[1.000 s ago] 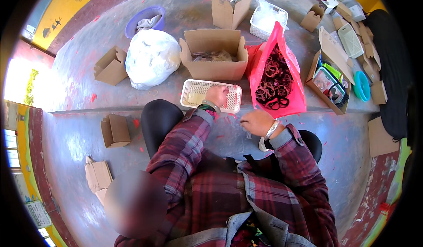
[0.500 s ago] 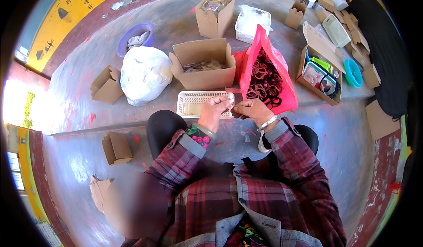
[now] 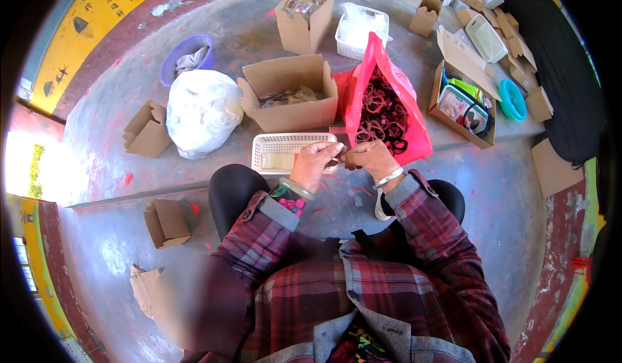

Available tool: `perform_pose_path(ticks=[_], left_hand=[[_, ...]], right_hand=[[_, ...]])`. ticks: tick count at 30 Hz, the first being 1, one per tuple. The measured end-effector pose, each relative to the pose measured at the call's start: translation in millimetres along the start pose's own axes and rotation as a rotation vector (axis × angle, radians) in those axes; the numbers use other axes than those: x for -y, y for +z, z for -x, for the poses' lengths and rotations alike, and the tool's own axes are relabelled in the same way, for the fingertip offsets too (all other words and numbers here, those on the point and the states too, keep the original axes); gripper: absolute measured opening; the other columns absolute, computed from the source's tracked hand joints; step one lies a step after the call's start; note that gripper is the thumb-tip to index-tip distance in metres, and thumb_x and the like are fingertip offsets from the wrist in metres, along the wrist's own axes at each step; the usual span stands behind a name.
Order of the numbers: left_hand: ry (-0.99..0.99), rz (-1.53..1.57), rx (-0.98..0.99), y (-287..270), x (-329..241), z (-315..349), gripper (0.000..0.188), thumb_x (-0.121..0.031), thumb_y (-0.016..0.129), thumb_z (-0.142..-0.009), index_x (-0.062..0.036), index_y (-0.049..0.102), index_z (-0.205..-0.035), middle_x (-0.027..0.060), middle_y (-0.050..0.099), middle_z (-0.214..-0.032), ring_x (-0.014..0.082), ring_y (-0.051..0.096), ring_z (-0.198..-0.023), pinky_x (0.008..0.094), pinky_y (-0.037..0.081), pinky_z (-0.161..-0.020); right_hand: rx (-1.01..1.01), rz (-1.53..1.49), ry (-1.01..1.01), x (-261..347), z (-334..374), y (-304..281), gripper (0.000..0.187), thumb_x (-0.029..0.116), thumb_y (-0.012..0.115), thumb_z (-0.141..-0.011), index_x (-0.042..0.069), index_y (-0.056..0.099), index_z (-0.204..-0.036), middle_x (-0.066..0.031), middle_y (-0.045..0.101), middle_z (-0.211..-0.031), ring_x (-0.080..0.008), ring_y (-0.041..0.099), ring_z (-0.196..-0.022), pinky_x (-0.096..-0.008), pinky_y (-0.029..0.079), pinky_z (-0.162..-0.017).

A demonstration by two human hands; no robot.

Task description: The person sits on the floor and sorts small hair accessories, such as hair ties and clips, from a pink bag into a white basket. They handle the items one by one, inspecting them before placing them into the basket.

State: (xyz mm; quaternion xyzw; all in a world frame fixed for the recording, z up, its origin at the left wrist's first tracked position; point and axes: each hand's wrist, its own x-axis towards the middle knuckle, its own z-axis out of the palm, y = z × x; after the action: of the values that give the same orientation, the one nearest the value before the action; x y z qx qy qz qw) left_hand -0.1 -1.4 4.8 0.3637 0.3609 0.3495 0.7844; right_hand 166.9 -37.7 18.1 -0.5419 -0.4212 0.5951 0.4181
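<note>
My left hand [image 3: 312, 164] and my right hand [image 3: 372, 160] meet at the fingertips above my lap. Both are closed in a pinch on something small and dark that I cannot make out. Just behind my left hand sits a shallow cream plastic basket [image 3: 258, 153], its right end partly hidden by the fingers. An open bright pink bag [image 3: 420, 144] stands beyond my right hand, full of dark red, pinkish and black hair ties [image 3: 383, 113]. Farther back, an open cardboard box [image 3: 299, 118] holds small clear-looking packets.
A stuffed white plastic bag [image 3: 204, 113] and a purple basin [image 3: 170, 68] stand to the left. At the back are another cardboard box [image 3: 304, 34] and a white basket [image 3: 350, 49]. On the right, a carton [image 3: 453, 120] of odds and ends adjoins a turquoise basin [image 3: 512, 100].
The whole scene has shifted slightly left in view. My hands stay together, with the fingertips still pinched; the left fingers have turned a little.
</note>
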Motion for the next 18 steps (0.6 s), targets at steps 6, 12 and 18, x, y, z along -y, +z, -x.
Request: perform_pose_path(ticks=[6, 12, 18], left_hand=[[0.005, 0.012, 0.026, -4, 7, -3, 0.017, -0.016, 0.063, -0.084, -0.0011, 0.063, -0.090, 0.0022, 0.063, -0.079, 0.0055, 0.054, -0.065, 0.0180, 0.042, -0.056], [0.012, 0.055, -0.017, -4, 9, -5, 0.015, -0.013, 0.064, -0.082, 0.0010, 0.063, -0.086, 0.0029, 0.061, -0.075, 0.0068, 0.053, -0.064, 0.0195, 0.042, -0.059], [0.033, 0.096, -0.032, -9, 14, -8, 0.012, -0.011, 0.063, -0.082, 0.0015, 0.062, -0.084, 0.0038, 0.061, -0.074, 0.0084, 0.052, -0.064, 0.0216, 0.041, -0.061]], right_hand=[[-0.015, 0.007, -0.004, 0, 2, 1, 0.015, 0.012, 0.070, -0.072, -0.002, 0.066, -0.067, -0.0025, 0.057, -0.057, -0.0066, 0.049, -0.052, -0.0216, 0.038, -0.049], [0.042, 0.028, 0.024, 5, 4, 0, 0.016, 0.015, 0.071, -0.073, -0.001, 0.068, -0.074, -0.0032, 0.060, -0.061, -0.0079, 0.052, -0.057, -0.0217, 0.041, -0.054], [0.024, 0.054, 0.029, 1, 1, -1, 0.019, 0.018, 0.071, -0.075, -0.001, 0.068, -0.080, -0.0031, 0.061, -0.066, -0.0088, 0.054, -0.061, -0.0226, 0.043, -0.058]])
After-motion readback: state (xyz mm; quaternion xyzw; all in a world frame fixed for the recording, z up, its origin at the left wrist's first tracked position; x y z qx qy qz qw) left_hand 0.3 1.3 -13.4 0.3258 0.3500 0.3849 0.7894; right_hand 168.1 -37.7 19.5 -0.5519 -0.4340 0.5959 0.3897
